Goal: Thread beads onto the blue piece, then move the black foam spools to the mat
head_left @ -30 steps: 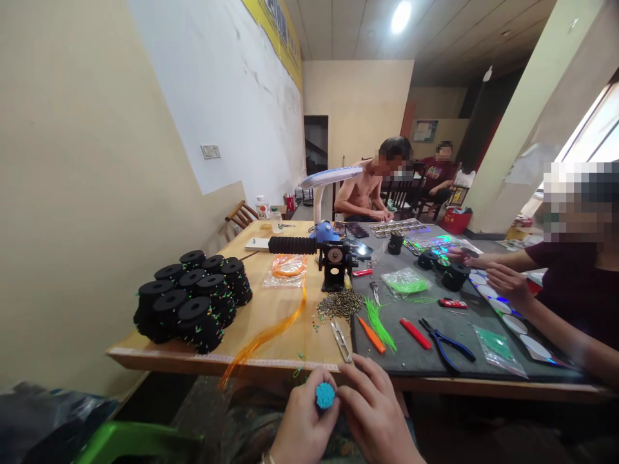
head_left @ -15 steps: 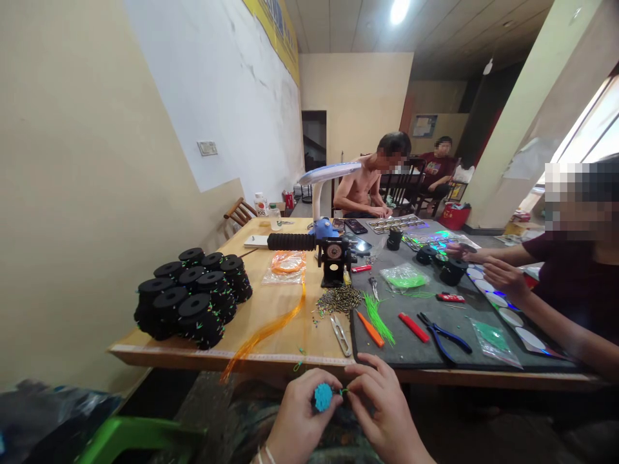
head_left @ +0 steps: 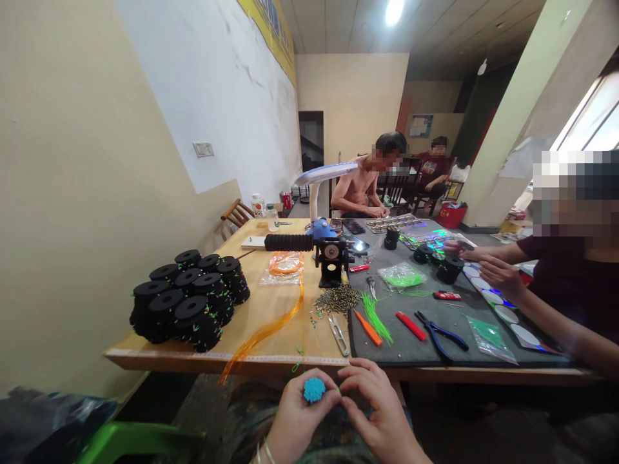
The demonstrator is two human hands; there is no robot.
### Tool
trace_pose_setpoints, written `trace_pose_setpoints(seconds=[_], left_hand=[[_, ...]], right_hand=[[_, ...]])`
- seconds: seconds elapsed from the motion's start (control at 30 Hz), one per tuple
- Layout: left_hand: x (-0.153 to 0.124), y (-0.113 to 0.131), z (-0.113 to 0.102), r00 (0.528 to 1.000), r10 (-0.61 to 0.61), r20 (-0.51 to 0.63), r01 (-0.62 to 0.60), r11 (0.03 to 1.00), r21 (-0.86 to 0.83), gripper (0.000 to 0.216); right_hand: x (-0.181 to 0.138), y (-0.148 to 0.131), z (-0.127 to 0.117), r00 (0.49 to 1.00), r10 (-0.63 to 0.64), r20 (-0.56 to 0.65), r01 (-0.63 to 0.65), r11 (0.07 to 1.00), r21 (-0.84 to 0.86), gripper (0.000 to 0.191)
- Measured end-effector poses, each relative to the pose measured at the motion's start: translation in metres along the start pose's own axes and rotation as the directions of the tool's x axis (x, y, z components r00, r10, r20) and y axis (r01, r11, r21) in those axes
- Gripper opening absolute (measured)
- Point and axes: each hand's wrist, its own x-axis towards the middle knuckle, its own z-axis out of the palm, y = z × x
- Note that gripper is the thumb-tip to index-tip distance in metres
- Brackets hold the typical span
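Blue bristly disc sits gripped in the left hand, just off the edge of the wooden table. Right hand closes narrowly beside it, fingertips pinching something too small to tell. Thread snips lie nearest on the table.

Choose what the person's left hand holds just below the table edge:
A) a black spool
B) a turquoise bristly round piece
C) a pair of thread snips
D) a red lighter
B: the person's left hand grips the turquoise bristly round piece in its fingers, in front of the body.
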Motion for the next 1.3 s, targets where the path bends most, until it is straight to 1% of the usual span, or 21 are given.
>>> trace_pose_setpoints(seconds=[0.2, 0.4, 0.5, 0.63, 0.73, 0.93, 1.1, 1.2, 1.3], left_hand=[[0.001, -0.007, 0.0, 0.999, -0.031, 0.009, 0.032, 0.995, -0.09, 0.023], [0.005, -0.013, -0.001, 0.995, -0.094, 0.024, 0.097, 0.984, -0.147, 0.031], [0.006, -0.013, 0.0, 0.995, -0.104, 0.009, 0.104, 0.978, -0.18, 0.032], [0.006, -0.014, 0.001, 0.992, -0.124, 0.006, 0.122, 0.967, -0.224, 0.032], [0.006, -0.014, 0.0, 0.992, -0.128, 0.011, 0.128, 0.969, -0.211, 0.031], [0.006, -0.009, -0.005, 0.999, -0.031, 0.013, 0.032, 0.992, -0.126, 0.027], [0.004, -0.004, -0.005, 0.999, -0.018, 0.039, 0.021, 0.996, -0.083, 0.015], [0.004, -0.001, -0.003, 0.999, -0.017, 0.037, 0.02, 0.997, -0.08, 0.012], [0.005, 0.002, -0.004, 0.998, -0.04, 0.045, 0.043, 0.997, -0.063, 0.012]], right_hand=[[0.001, 0.001, 0.005, 1.0, 0.011, -0.018, -0.01, 0.999, 0.044, 0.008], [0.003, 0.001, 0.008, 0.999, 0.027, -0.042, -0.025, 0.998, 0.062, 0.006], [0.004, 0.0, 0.01, 0.999, 0.018, -0.042, -0.016, 0.999, 0.051, 0.01], [0.006, 0.001, 0.014, 0.999, -0.006, -0.041, 0.008, 0.999, 0.036, 0.006], [0.007, 0.001, 0.013, 0.999, 0.011, -0.044, -0.008, 0.999, 0.051, 0.007], [0.008, -0.004, 0.006, 0.999, 0.035, 0.009, -0.035, 0.995, 0.095, 0.008], [0.009, -0.007, 0.004, 1.0, 0.023, 0.017, -0.025, 0.995, 0.095, 0.009], [0.009, -0.008, 0.004, 0.999, 0.026, 0.03, -0.028, 0.996, 0.087, 0.009], [0.008, -0.007, 0.004, 0.999, 0.01, 0.043, -0.013, 0.997, 0.077, 0.008]])
